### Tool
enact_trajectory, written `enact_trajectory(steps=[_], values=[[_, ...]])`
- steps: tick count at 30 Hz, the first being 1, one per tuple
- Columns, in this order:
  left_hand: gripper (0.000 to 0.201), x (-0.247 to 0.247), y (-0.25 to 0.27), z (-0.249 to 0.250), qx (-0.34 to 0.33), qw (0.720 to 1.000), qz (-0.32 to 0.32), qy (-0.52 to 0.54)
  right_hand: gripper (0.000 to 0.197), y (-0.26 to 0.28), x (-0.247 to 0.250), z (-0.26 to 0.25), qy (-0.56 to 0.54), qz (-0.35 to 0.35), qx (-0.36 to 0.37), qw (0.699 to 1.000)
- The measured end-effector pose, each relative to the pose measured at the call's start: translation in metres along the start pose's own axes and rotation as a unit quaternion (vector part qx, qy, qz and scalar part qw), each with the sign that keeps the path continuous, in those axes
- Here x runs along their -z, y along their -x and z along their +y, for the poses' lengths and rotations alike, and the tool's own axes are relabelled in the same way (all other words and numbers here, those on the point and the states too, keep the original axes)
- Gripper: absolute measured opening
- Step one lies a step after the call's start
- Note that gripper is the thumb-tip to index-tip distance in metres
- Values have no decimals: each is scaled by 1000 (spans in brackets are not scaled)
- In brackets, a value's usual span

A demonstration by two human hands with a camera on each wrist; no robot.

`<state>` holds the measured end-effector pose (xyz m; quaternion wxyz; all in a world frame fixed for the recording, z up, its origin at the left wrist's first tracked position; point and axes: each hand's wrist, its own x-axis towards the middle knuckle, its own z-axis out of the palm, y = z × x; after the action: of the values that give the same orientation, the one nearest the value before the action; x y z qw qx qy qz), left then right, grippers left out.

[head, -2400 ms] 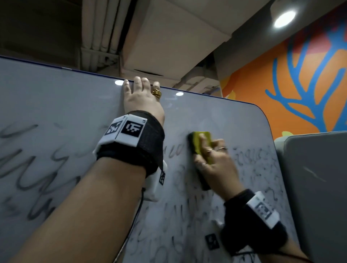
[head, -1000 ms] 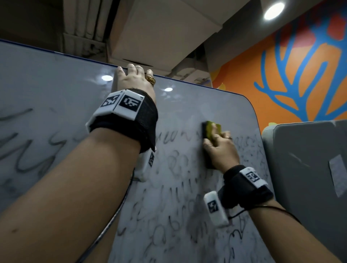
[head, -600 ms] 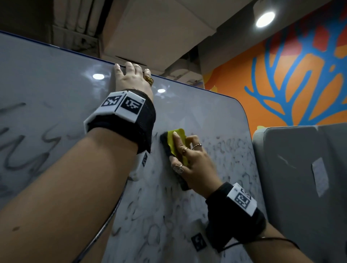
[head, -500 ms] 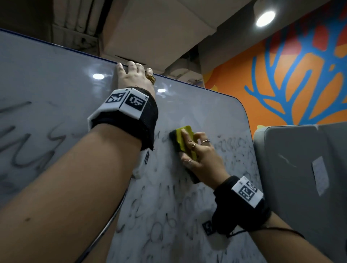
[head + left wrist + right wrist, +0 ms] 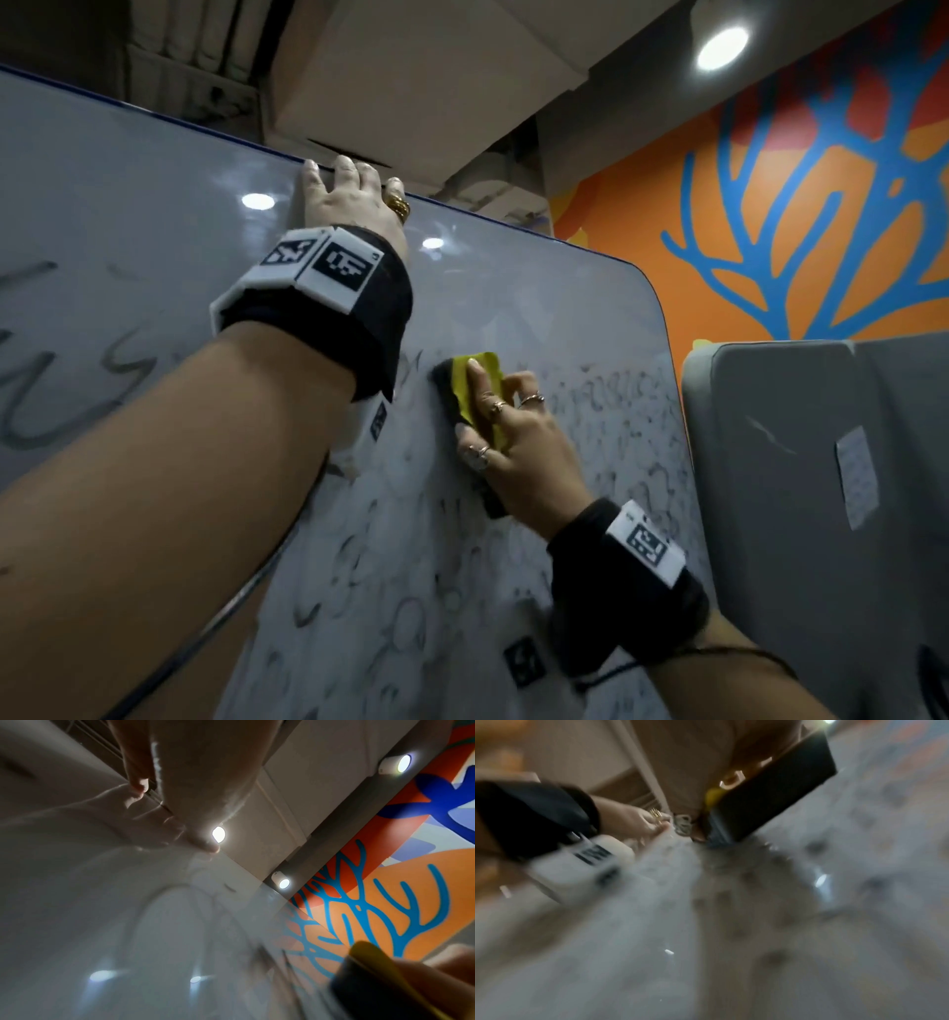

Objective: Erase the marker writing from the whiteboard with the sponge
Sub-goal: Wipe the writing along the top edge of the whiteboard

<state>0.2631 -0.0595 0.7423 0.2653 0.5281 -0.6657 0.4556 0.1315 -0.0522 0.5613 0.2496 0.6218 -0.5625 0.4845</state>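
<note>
The whiteboard [image 5: 539,308] leans in front of me, with smudged black marker writing [image 5: 616,437] over its right and lower part and bigger strokes [image 5: 31,401] at the far left. My right hand [image 5: 513,447] grips a yellow sponge with a black face [image 5: 485,370] and presses it flat on the board, just above the scribbles. In the blurred right wrist view the sponge [image 5: 777,801] lies against the board [image 5: 731,923]. My left hand [image 5: 349,200] holds the board's top edge, fingers hooked over it. The left wrist view shows this hand [image 5: 192,780] and the sponge [image 5: 372,983] low right.
A grey padded panel [image 5: 821,488] stands right beside the board's right edge. Behind is an orange wall with a blue coral mural [image 5: 770,205] and a ceiling lamp [image 5: 721,46]. A thin cable [image 5: 205,642] hangs from my left wrist.
The right hand has rubbed the sponge from the board's right part leftwards, then to and fro near the middle. The left hand has stayed on the top edge.
</note>
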Motion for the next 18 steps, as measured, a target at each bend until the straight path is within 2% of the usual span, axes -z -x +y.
enact_trajectory(steps=[2,5,8,11,13,15,18], values=[[54,2,0,-2,-2,1000,-2,4,69,-10,2,26,3,3,-38,999],[55,2,3,-3,-6,1000,-9,3,58,-20,10,72,-19,8,-159,987],[54,0,2,-1,1,1000,1,-1,48,-22,11,80,-74,31,-178,981],[53,-2,2,2,13,1000,11,-3,57,-14,4,50,-89,33,-135,986],[53,-5,2,1,17,1000,15,-3,71,-3,-2,15,-53,5,-57,997],[53,-6,2,-1,15,1000,22,-4,70,7,-6,-14,-16,-2,27,1000],[53,-5,3,-5,11,1000,25,-4,64,3,-2,-12,14,-4,63,998]])
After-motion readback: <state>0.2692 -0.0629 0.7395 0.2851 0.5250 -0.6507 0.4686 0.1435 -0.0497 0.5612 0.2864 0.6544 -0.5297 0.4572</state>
